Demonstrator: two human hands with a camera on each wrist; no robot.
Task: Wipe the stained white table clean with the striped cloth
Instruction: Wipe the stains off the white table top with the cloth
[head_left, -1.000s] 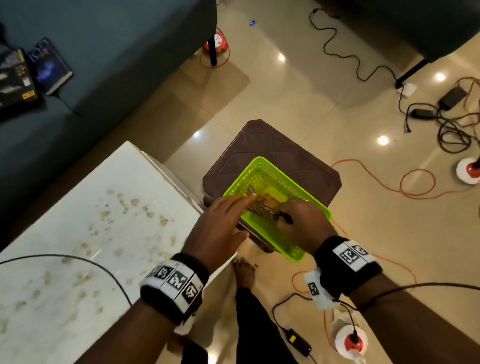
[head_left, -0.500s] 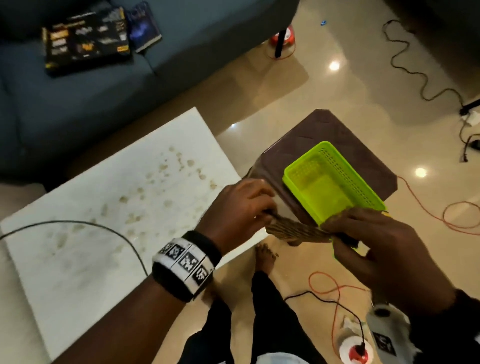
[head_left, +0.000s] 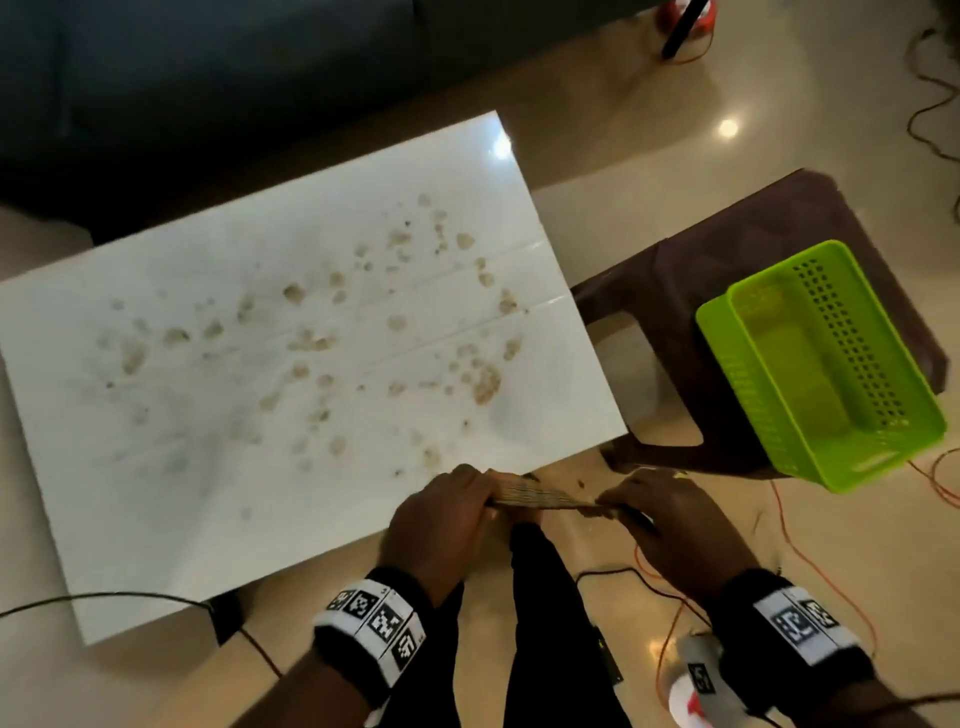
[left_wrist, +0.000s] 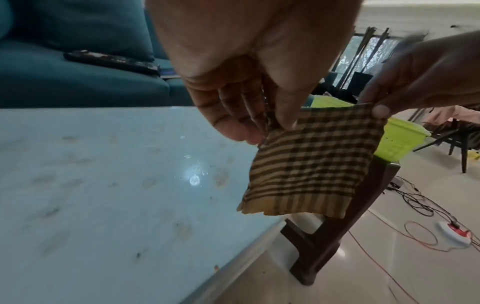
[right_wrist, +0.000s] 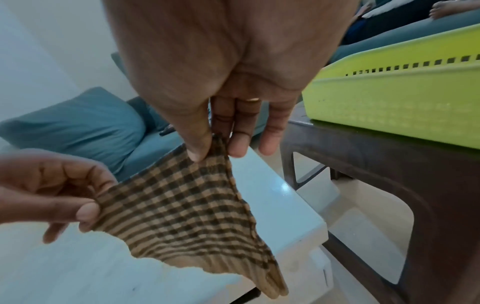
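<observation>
The striped brown-and-tan cloth hangs stretched between both hands just off the near right edge of the white table. My left hand pinches its left corner between thumb and fingers, shown close in the left wrist view. My right hand pinches the right corner. The cloth droops below the hands, level with the table edge and not touching the top. Brown stains are scattered across the middle and right of the table.
An empty lime-green basket sits on a dark brown stool right of the table. A dark sofa runs along the far side. Orange and black cables lie on the floor, and my leg stands below the hands.
Both hands lifted the cloth out of the green basket and carried it left to the table's near edge. The basket now stands empty, and my view swung onto the table.
</observation>
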